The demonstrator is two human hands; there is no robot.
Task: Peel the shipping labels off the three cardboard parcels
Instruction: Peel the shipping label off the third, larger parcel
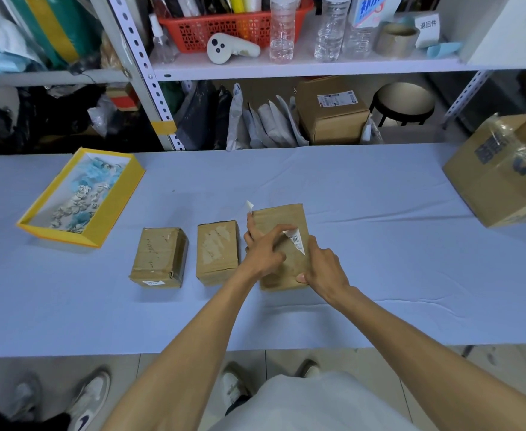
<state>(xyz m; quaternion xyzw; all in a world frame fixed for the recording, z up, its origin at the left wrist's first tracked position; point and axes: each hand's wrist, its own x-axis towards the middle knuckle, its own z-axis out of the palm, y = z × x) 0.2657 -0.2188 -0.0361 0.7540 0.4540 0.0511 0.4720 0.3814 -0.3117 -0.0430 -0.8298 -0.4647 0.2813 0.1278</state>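
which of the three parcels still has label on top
The rightmost parcel, in the right hand: a barcoded label scrap sits on top; the others' tops show none.

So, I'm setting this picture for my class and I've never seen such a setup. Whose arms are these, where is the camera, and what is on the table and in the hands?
There is no machine here. A person wears one camera on the head, and it looks down at their own arms. On the blue-covered table stand three small cardboard parcels. The left parcel and middle parcel show no label on top, and the middle one has pale torn patches. The right hand grips the right parcel at its near corner. The left hand appears to pinch the remaining label on top. A yellow box on the left holds crumpled scraps. A large carton sits far right.
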